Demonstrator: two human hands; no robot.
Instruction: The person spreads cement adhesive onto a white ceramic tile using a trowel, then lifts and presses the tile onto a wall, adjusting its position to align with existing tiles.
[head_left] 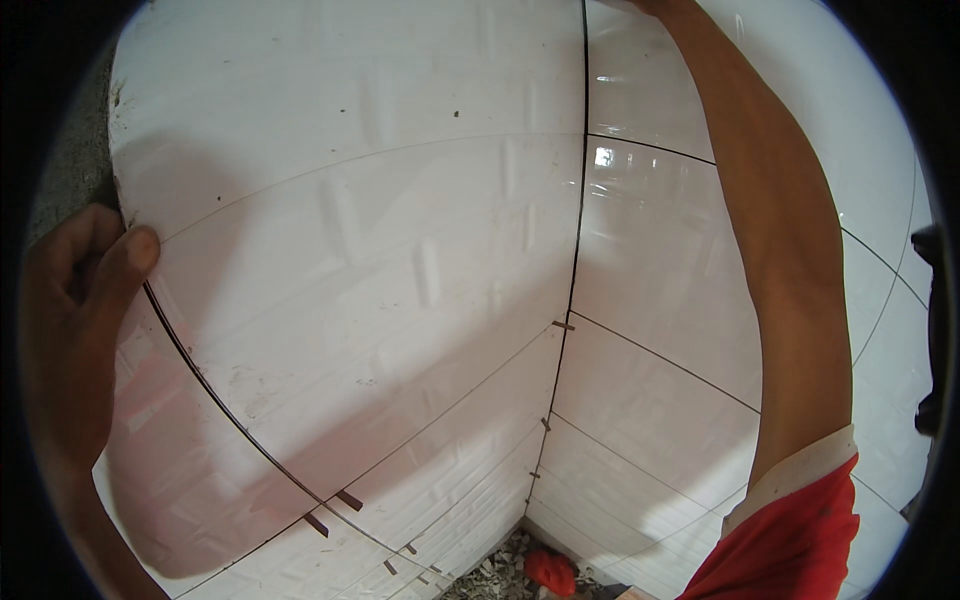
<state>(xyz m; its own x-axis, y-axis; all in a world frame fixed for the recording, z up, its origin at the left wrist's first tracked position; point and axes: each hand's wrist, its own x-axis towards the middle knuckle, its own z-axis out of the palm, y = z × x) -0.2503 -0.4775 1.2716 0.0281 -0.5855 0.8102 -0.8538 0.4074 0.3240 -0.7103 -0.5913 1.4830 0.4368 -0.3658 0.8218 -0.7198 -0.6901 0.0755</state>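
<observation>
1. Tile (350, 90) up top, left of the corner (579, 200), looks like the piece being worked on. It's big, white and upright, sitting right above a lower tile (380, 300) with just a hairline joint between them.
2. Left hand (75, 330) is at that tile's bottom left corner: thumb laid on the face, fingers curled at the edge, so I'd call it pinching the edge. Can't see how far the fingertips go behind. Bare grey wall (72, 165) shows just past it.
3. Right arm (790, 230), in a red sleeve (790, 530), stretches up in front of the right-hand tiles (660, 240). Only a sliver of the right hand (648, 4) makes it in at the top, so I can't tell if it's spread or gripping, or what it's touching.
4. My guess on the step: lining the tile up over the row underneath. Brown spacers (348, 500) poke out of the joints further down, but I don't spot any in the joint under the top piece.
5. Next move, imo, calls for steady pressure from both hands, an even joint along the bottom, and a check against the corner before letting go.
6. Down at floor level there's rubble (485, 580) plus something red (551, 572), no idea what.
</observation>
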